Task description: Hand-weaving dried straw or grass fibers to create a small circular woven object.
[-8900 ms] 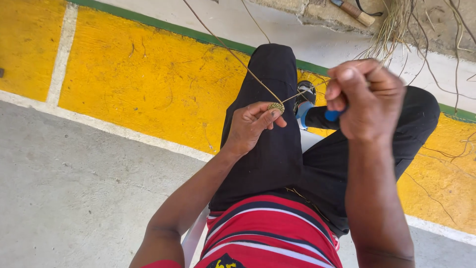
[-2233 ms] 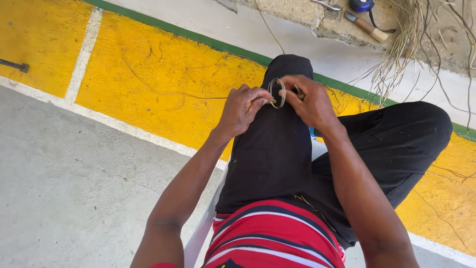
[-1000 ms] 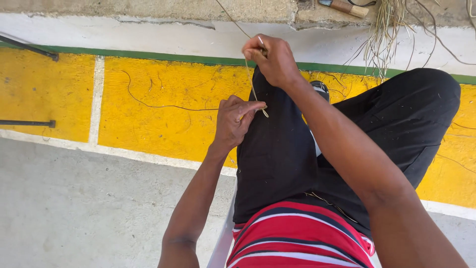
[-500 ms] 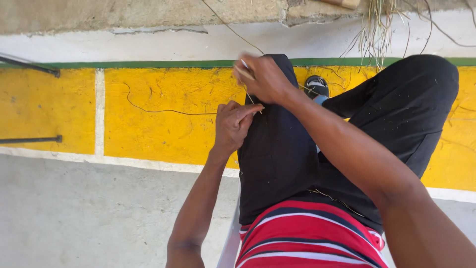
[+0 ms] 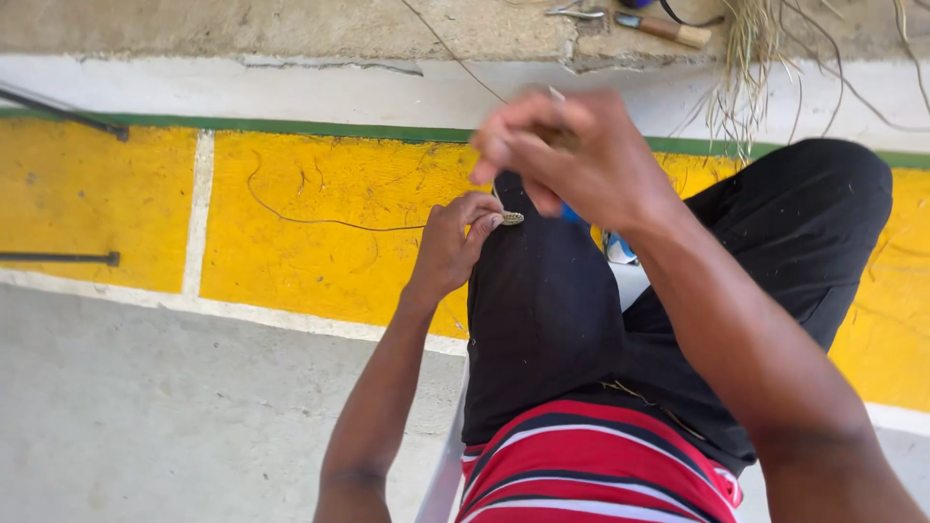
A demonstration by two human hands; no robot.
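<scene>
The person sits with one black-trousered knee [image 5: 542,320] raised, and both hands work just above it; the left hand [image 5: 453,247] is closed in a pinch on a small woven piece [image 5: 511,218] of pale fibre, holding it against the top of the knee; the right hand [image 5: 572,160] is raised just above and beyond it, blurred, its fingers curled shut around what looks like a thin strand [image 5: 455,53] that runs up toward the concrete ledge [image 5: 291,29] at the far edge of the floor; whether anything else sits in that fist I cannot tell.

As a judgement, the weaving is at an early stage; the finished part is only that small knot-sized bit at the fingertips, while a large bunch of dry fibres [image 5: 756,58] hangs from the ledge near the top right corner, unused; a loose strand [image 5: 320,218] also lies across the yellow painted floor [image 5: 320,261] to the left of the knee.

On the ledge lie tools with a wooden handle [image 5: 668,29], well apart from both hands; something blue [image 5: 615,247] shows behind the knee, mostly hidden; two dark metal rods [image 5: 58,258] lie at the left edge of the floor.
</scene>
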